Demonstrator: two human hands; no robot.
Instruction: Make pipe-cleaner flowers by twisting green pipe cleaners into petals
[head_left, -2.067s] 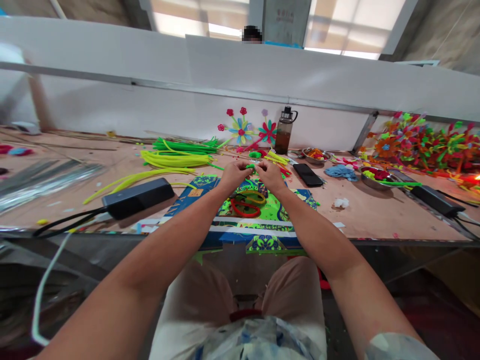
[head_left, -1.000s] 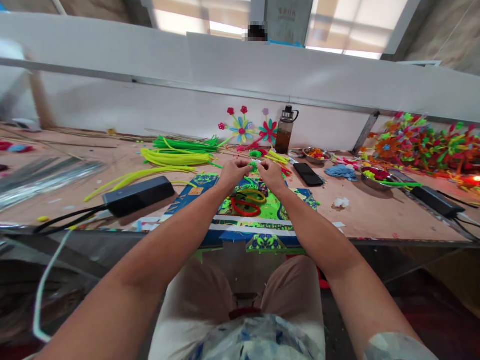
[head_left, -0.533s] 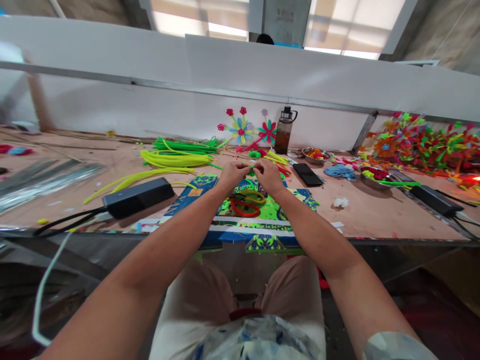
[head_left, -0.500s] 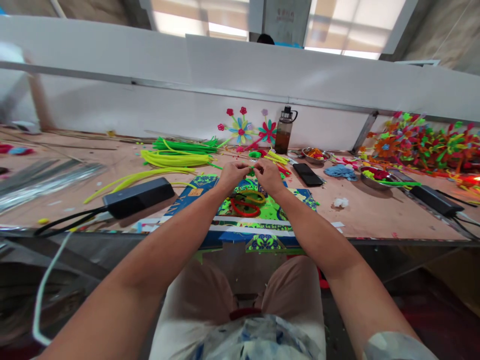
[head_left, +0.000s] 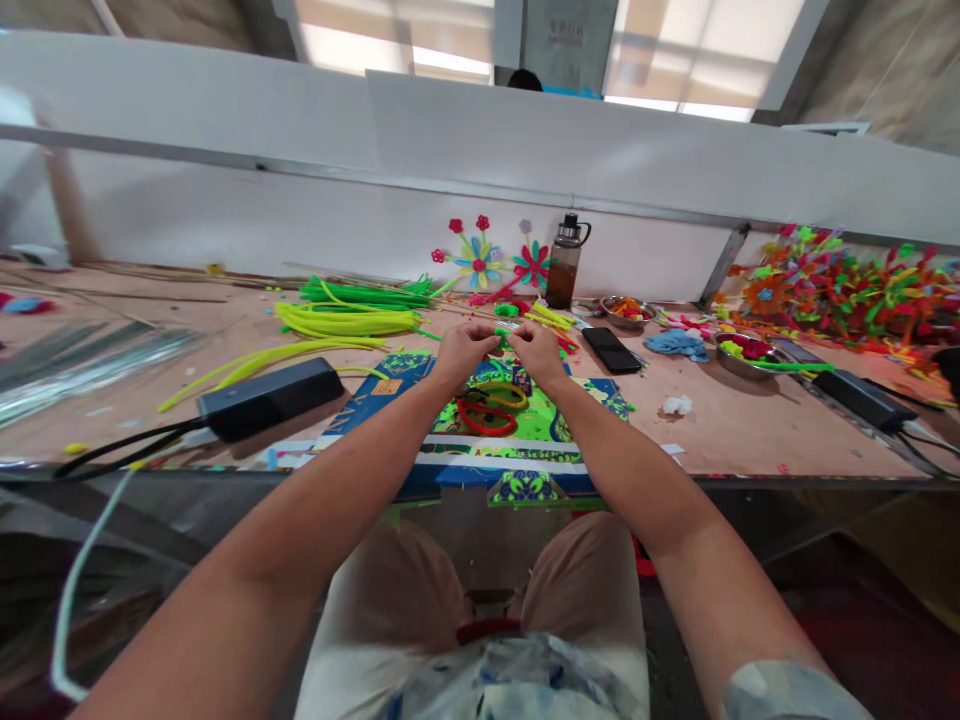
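**Above the printed sheet [head_left: 382,392]: small green piece [head_left: 501,333] between both fingertips**

I have the green piece raised in front of the torso, grasped on one side by the left hand [head_left: 466,352] and on the other by the right hand [head_left: 535,352]. Finger contact is partly hidden; its exact shape is too small to tell.

Nearer the body, a red loop [head_left: 489,430] and a yellow loop [head_left: 517,404] lie on the printed sheet, which rests on the tabletop [head_left: 727,430].

To the left I log yellow stems [head_left: 345,321], green stems [head_left: 375,293] behind them, and a black box [head_left: 270,398] with cords. Behind the right hand stands a bottle [head_left: 562,272], beside flower shapes [head_left: 480,265]. Farther right: phone [head_left: 612,350], blue cloth [head_left: 677,345], and two metal bowls [head_left: 750,370] holding coloured pieces. A mass of bright flowers [head_left: 862,285] fills the far right.
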